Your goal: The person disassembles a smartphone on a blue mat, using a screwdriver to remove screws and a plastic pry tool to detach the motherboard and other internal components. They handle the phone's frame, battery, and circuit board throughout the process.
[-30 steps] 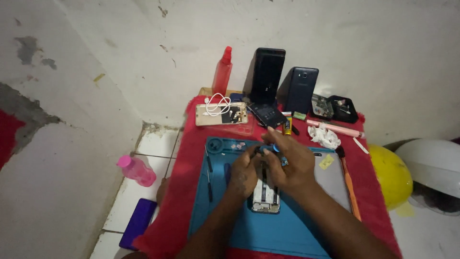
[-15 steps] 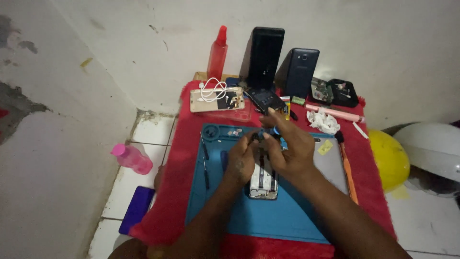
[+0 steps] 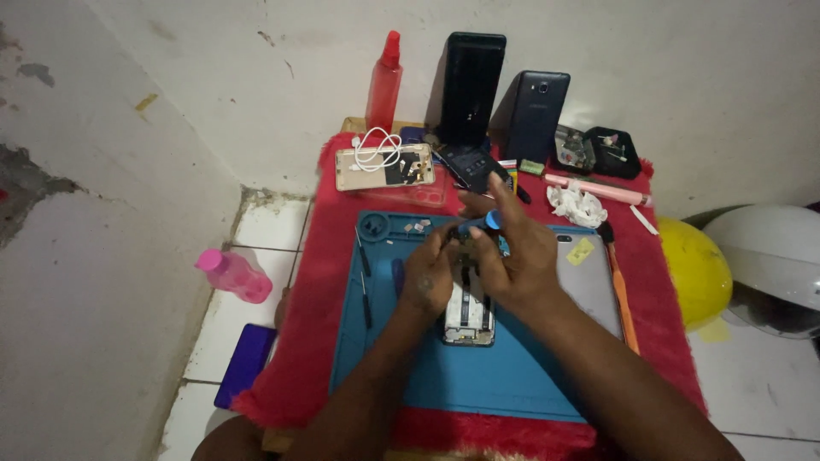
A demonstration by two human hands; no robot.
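Both hands closed over an opened white smartphone with exposed internals, lying flat near the middle of a blue rubbery work mat. Left hand curled along the phone's upper left edge, fingers together, apparently steadying the frame; exact contact hidden. Right hand pinching a slim screwdriver with a round blue cap, held upright over the phone's top end, index finger extended beyond the cap, presumably for downward pressure and fine turning.

Mat moulded with a round recess and small trays along its upper edge, tiny pale parts resting there, likely to prevent rolling. Thin dark hand tools parked on the mat's left strip, within reach. Grey flat phone back cover with a yellow sticker just right of the hands; orange-handled brush beside it. Mat spread on a fuzzy red cloth covering a low table. Against the scuffed white wall: translucent red spray bottle, two dark upright phones, gold phone frame with coiled white cable. Pink plastic bottle lying on the tiled floor, well apart.
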